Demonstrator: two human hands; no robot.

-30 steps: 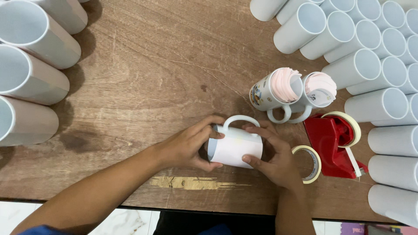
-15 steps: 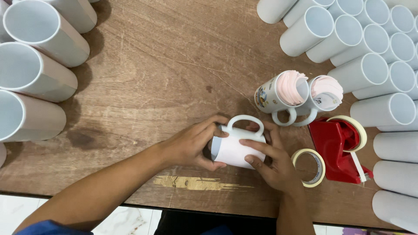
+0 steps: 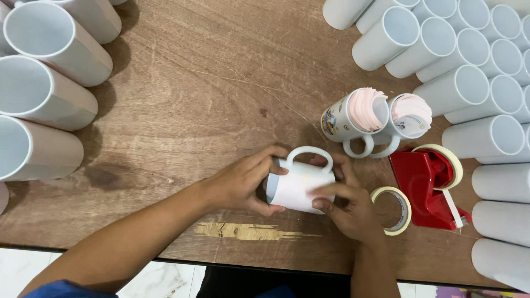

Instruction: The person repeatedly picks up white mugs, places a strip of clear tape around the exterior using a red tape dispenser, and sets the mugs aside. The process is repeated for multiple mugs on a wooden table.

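Both hands, left (image 3: 238, 185) and right (image 3: 349, 207), grip a white mug (image 3: 298, 187) at centre; tape dispenser (image 3: 428, 187) at three o'clock.

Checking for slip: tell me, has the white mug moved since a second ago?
No. The white mug sits in both hands, equally far left of the red tape dispenser.

Setting: small mug-printing workshop, as I read it. Evidence: worn wooden surface (image 3: 210, 99) with a scraped patch; blank white mugs in ranks at right (image 3: 458, 88) and lying in a row at left (image 3: 38, 99); two printed mugs stuffed with pink paper (image 3: 359, 113); red tape dispenser (image 3: 425, 187); loose tape roll (image 3: 395, 209).
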